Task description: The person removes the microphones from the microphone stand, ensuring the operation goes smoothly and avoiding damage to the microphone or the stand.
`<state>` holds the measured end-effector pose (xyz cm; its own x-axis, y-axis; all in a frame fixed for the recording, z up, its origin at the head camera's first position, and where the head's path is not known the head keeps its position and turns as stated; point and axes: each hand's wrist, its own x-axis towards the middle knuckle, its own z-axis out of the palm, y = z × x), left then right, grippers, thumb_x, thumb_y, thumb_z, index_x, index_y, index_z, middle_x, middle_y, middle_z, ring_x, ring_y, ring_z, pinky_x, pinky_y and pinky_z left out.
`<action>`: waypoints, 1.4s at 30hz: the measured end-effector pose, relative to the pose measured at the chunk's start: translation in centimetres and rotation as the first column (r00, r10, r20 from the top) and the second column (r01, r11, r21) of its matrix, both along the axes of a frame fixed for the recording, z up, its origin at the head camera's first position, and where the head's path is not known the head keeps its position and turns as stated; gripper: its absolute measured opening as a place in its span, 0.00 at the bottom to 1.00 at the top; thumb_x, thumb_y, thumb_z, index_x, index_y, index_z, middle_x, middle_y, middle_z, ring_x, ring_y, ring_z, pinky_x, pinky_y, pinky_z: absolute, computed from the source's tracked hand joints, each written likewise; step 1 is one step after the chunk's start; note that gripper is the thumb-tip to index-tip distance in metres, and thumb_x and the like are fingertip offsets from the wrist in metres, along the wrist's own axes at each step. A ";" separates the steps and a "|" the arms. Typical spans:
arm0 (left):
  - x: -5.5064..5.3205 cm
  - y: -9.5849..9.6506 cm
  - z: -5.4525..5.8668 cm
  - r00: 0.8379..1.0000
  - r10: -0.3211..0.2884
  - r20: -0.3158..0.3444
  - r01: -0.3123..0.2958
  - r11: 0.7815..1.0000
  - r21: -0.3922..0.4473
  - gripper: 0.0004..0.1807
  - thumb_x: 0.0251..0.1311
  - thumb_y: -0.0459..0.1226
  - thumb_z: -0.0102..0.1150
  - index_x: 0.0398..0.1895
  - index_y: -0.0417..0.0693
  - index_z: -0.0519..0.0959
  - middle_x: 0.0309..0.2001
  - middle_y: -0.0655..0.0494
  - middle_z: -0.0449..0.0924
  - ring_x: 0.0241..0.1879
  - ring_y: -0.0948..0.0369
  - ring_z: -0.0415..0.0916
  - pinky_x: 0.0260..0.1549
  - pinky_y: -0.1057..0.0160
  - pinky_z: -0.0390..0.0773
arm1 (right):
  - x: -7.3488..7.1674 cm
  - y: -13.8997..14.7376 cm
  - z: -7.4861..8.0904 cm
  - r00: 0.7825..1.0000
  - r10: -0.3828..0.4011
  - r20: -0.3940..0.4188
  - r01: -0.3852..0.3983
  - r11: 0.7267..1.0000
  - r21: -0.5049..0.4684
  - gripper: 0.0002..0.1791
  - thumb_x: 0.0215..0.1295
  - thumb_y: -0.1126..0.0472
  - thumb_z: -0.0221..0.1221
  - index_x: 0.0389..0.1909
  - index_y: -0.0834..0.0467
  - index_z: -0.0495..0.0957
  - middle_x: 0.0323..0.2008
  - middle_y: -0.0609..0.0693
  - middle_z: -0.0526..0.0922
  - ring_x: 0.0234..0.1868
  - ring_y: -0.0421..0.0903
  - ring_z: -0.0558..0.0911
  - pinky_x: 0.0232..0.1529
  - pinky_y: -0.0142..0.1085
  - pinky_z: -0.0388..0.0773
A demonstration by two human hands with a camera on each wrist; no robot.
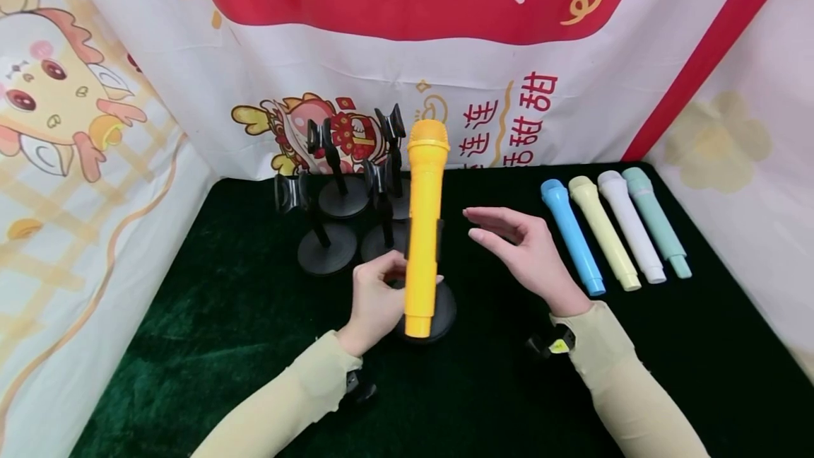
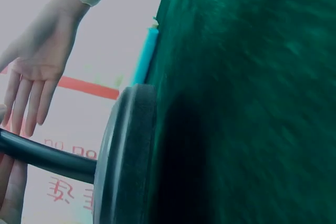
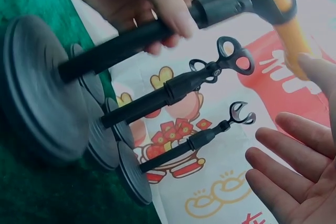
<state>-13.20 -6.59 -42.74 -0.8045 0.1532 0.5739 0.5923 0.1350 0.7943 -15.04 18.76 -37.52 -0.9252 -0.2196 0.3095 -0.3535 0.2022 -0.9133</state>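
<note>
A yellow microphone [image 1: 422,232] sits in the clip of a black desk stand [image 3: 131,45] with a round base. Fingers and thumb of my left hand [image 1: 376,295] curl round the stand's pole, below the clip; in the right wrist view the left hand [image 3: 142,3] shows this grip. The stand's base [image 2: 126,156] is close over the green cloth in the left wrist view. My right hand [image 1: 524,253] is to the right of the microphone, fingers extended and holding nothing. In the right wrist view the right hand's palm [image 3: 310,182] faces the stand.
Several black microphone stands [image 1: 327,249] with bare clips are grouped behind my left hand. Blue [image 1: 572,235], cream [image 1: 604,232], white [image 1: 632,225] and green [image 1: 657,221] microphones lie in a row at the right. A printed curtain [image 1: 356,55] borders the cloth-covered table [image 1: 191,345].
</note>
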 end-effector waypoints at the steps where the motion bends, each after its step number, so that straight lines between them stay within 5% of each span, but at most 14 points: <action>1: -0.2 0.4 -0.1 1.000 -0.018 -0.002 0.018 1.000 0.017 0.12 0.50 0.30 0.80 0.33 0.46 0.83 0.34 0.55 0.86 0.33 0.59 0.85 0.35 0.61 0.86 | 0.0 0.0 0.1 1.000 0.007 0.004 -0.006 1.000 -0.010 0.18 0.72 0.55 0.65 0.60 0.52 0.82 0.58 0.47 0.83 0.58 0.47 0.81 0.58 0.40 0.79; 9: -0.7 2.9 -0.3 0.995 -0.087 0.046 0.084 0.994 0.072 0.13 0.48 0.23 0.78 0.32 0.41 0.83 0.33 0.50 0.86 0.31 0.57 0.86 0.34 0.58 0.87 | 0.5 -0.1 0.6 1.000 0.021 0.017 -0.020 0.999 -0.037 0.17 0.78 0.55 0.58 0.61 0.55 0.81 0.58 0.48 0.83 0.61 0.49 0.79 0.62 0.37 0.75; 17: 0.5 3.2 2.0 0.982 -0.111 0.150 0.106 0.994 0.038 0.11 0.50 0.20 0.73 0.31 0.37 0.81 0.33 0.46 0.86 0.30 0.57 0.86 0.34 0.57 0.87 | 0.9 -0.3 0.8 0.999 0.021 0.030 -0.020 0.999 -0.040 0.17 0.78 0.56 0.58 0.62 0.55 0.80 0.58 0.49 0.83 0.60 0.48 0.79 0.61 0.39 0.76; 24: -0.8 1.9 -0.8 0.950 -0.215 0.225 0.216 0.976 0.021 0.15 0.55 0.21 0.71 0.45 0.40 0.84 0.40 0.52 0.87 0.37 0.60 0.86 0.38 0.60 0.87 | 1.0 -1.1 1.7 0.998 0.048 0.028 -0.045 0.996 -0.080 0.19 0.76 0.59 0.59 0.64 0.55 0.78 0.59 0.50 0.82 0.60 0.50 0.80 0.59 0.40 0.78; 29: -1.1 1.2 -0.8 0.940 -0.263 0.215 0.275 0.961 -0.025 0.18 0.57 0.21 0.69 0.51 0.40 0.84 0.42 0.53 0.87 0.40 0.60 0.86 0.38 0.59 0.87 | 1.1 -2.1 3.3 0.995 0.066 0.078 -0.055 0.989 -0.134 0.24 0.71 0.58 0.65 0.66 0.57 0.76 0.59 0.53 0.82 0.58 0.51 0.81 0.56 0.41 0.80; 42: -1.0 1.2 -0.5 0.940 -0.252 0.228 0.271 0.961 -0.055 0.15 0.58 0.22 0.68 0.49 0.40 0.84 0.41 0.54 0.87 0.38 0.61 0.86 0.37 0.60 0.87 | 0.7 -4.2 4.9 0.980 0.087 0.180 -0.058 0.986 -0.157 0.34 0.61 0.63 0.73 0.68 0.59 0.72 0.53 0.56 0.82 0.50 0.54 0.83 0.54 0.41 0.81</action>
